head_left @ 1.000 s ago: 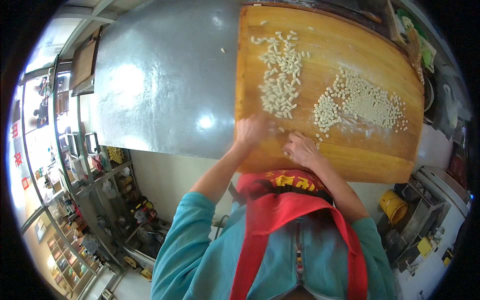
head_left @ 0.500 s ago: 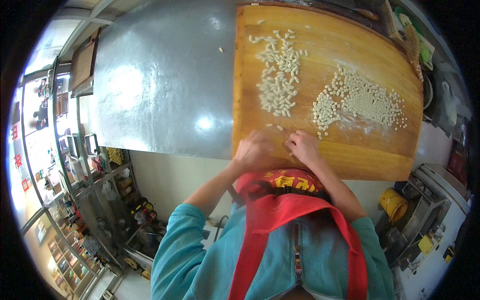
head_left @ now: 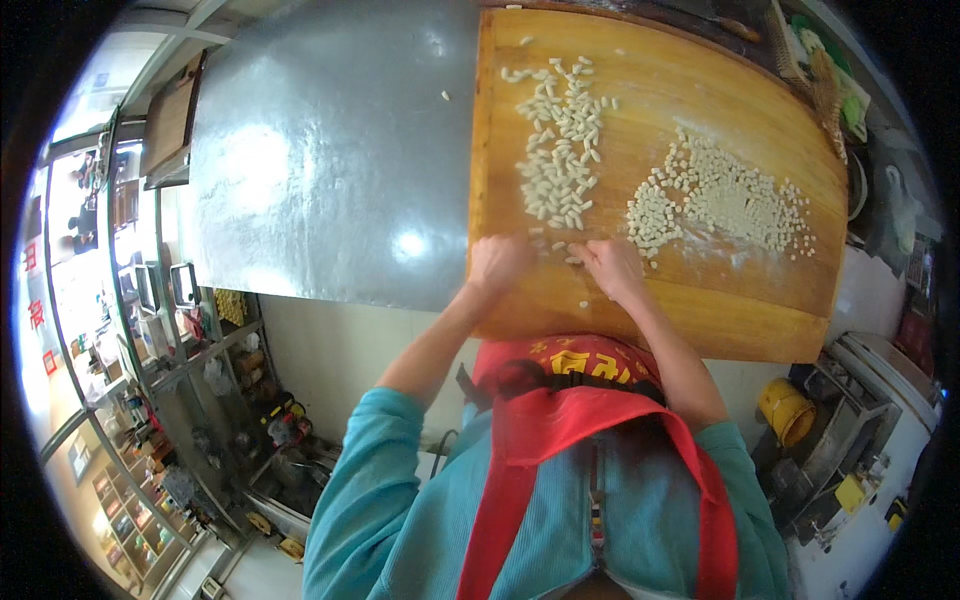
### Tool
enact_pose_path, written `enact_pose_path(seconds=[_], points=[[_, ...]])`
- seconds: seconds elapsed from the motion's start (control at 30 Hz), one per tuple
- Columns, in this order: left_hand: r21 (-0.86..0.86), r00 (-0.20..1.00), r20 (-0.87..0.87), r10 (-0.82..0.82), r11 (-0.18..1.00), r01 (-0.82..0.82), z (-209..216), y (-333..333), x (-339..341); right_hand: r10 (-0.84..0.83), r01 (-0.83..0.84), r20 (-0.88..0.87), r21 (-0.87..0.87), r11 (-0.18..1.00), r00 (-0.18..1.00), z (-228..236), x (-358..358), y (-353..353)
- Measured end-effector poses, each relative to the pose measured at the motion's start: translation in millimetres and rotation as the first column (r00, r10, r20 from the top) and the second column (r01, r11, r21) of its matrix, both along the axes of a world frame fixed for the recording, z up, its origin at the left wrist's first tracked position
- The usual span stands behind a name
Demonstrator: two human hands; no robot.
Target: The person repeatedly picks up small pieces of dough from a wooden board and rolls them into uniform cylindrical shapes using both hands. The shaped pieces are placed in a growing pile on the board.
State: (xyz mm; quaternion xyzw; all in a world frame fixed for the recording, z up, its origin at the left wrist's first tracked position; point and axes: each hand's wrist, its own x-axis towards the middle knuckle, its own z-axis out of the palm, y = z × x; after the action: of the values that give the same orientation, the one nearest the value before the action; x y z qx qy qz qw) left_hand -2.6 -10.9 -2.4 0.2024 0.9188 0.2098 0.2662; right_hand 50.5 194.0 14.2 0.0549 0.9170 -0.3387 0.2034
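Head view: both hands are over the near part of a wooden board (head_left: 690, 310), apart from each other. The left hand (head_left: 502, 262) is blurred and its fingertips are hard to make out, so I cannot tell whether it grips anything. The right hand (head_left: 612, 265) has its fingers bent down to the left beside a few loose dough pieces (head_left: 571, 261); whether one is pinched there I cannot tell. The pieces between the hands are blurred too.

Beyond the hands, longer dough pieces (head_left: 560, 185) lie in a long band, and small dough pieces (head_left: 740, 200) spread to the right. A strip of wood separates the two groups, and another runs between the hands and the red apron (head_left: 580, 365), which hides part of the board's near edge. One piece (head_left: 584, 304) lies on that near strip. The board's left edge meets a grey metal desk (head_left: 330, 200), which stretches away leftward with a single pale piece (head_left: 446, 96) near the board; glare whitens parts of it.

At lower right stands a yellow bucket (head_left: 787, 412), its contents too dark to tell. A basket (head_left: 790, 45) at upper right is cut off by the dark rim, with something green beside it.
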Motion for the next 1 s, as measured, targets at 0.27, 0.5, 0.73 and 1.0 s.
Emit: enact_pose_path(seconds=[0.27,0.5,0.73,1.0], points=[[0.409,0.906,-0.205,-0.370,0.809,0.423,4,20,35,-0.479,0.310,-0.357,-0.437,0.844,0.802,-13,25,38],[0.212,0.859,-0.168,-0.483,0.833,0.510,2,11,61,-0.408,0.404,-0.208,-0.065,0.913,0.889,-16,82,54],[0.234,0.959,-0.269,-0.094,0.959,0.160,3,-25,27,-0.150,0.056,-0.272,-0.324,0.945,0.951,-9,57,-20],[0.247,0.919,-0.367,-0.144,0.937,0.246,1,-29,30,-0.180,0.211,-0.212,0.135,0.968,0.961,-1,45,15]])
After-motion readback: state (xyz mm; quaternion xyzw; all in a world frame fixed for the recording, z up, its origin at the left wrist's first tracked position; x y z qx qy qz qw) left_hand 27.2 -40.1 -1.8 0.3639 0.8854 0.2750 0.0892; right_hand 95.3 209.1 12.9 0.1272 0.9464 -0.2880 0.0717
